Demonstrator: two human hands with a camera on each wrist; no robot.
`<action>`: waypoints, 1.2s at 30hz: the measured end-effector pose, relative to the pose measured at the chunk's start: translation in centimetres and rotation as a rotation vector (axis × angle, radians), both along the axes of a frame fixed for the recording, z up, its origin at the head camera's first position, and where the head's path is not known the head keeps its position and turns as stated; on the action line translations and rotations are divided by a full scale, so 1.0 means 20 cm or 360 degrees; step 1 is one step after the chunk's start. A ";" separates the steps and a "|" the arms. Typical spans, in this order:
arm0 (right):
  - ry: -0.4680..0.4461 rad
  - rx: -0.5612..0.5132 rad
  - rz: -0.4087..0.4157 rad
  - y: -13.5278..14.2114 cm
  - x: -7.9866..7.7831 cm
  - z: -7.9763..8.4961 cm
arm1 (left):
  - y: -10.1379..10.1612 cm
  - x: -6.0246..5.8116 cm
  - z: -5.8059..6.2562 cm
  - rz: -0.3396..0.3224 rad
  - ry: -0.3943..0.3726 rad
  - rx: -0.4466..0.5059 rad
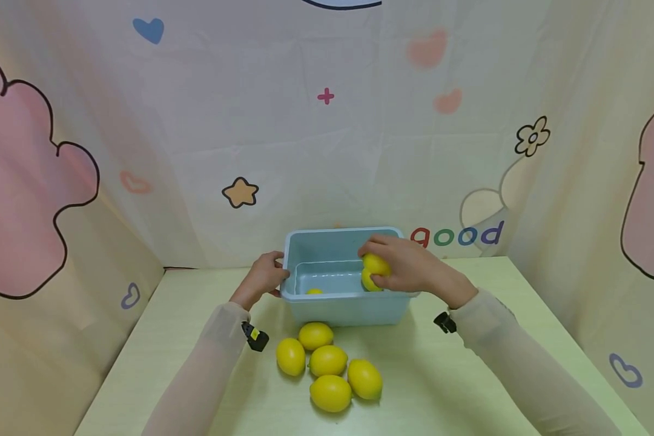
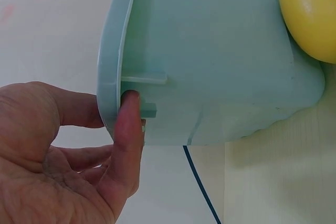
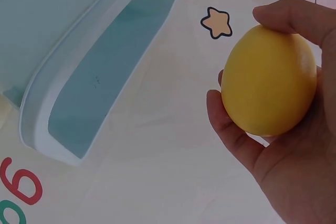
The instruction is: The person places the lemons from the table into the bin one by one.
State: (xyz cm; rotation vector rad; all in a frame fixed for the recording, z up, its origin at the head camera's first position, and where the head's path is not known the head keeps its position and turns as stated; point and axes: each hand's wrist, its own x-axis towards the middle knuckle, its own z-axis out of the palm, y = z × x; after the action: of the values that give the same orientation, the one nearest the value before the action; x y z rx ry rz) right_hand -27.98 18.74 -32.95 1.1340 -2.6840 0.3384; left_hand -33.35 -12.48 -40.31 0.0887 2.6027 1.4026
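The left hand (image 1: pixel 263 279) grips the left end of a light blue plastic bin (image 1: pixel 349 309), its thumb and fingers around the rim in the left wrist view. Over the bin's right end, the right hand (image 1: pixel 414 269) holds a yellow lemon (image 3: pixel 269 81) between curled fingers and thumb. Another lemon (image 1: pixel 368 280) shows just below that one, partly covered by the thumb. One more lemon (image 1: pixel 314 291) peeks over the front wall from inside the bin.
On the pale table (image 1: pixel 436 387), in front of the bin, lie several lemons (image 1: pixel 329 361) in a loose cluster. A printed cloth backdrop (image 1: pixel 327 151) hangs close behind the bin and along both sides.
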 end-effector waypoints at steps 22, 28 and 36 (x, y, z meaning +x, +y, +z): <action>-0.0064 0.0065 -0.0132 -0.03 -0.15 0.06 | 0.00 -0.01 0.00 0.0022 -0.0010 -0.0002; -0.0093 0.0097 -0.0151 -0.04 -0.20 0.06 | 0.00 -0.01 -0.01 0.0028 -0.0029 -0.0010; -0.0129 0.0130 -0.0179 -0.06 -0.29 0.07 | 0.00 0.00 0.00 0.0037 -0.0015 -0.0019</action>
State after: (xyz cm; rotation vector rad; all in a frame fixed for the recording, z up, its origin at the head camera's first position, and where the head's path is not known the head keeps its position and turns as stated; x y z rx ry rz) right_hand -33.75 17.50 -31.50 1.0054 -2.8425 0.2635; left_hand -33.35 -12.39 -40.30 0.0500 2.6123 1.3912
